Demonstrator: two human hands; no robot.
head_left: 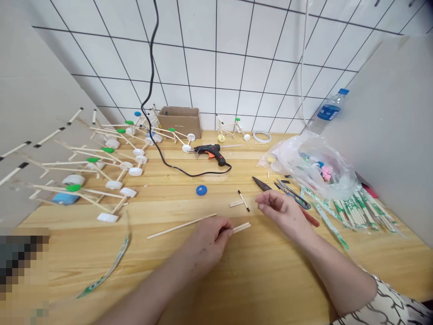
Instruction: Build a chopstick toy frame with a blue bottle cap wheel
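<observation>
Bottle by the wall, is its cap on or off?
On: a blue cap sits on top of the bottle.

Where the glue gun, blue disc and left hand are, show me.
Glue gun (211, 148), head view: black body.
Blue disc (201, 190), head view: upper face.
Left hand (210, 239), head view: back of the hand.

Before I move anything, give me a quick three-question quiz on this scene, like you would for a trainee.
1. Which hand holds the pale sticks?
2. True or false: the blue cap lies nearer the left hand than the glue gun does.
3. Which of these is closest to the grey scissors: A) cardboard box, B) plastic bag, C) glue gun?

Key:
1. The left; nothing shows in the right hand.
2. True.
3. B.
</observation>
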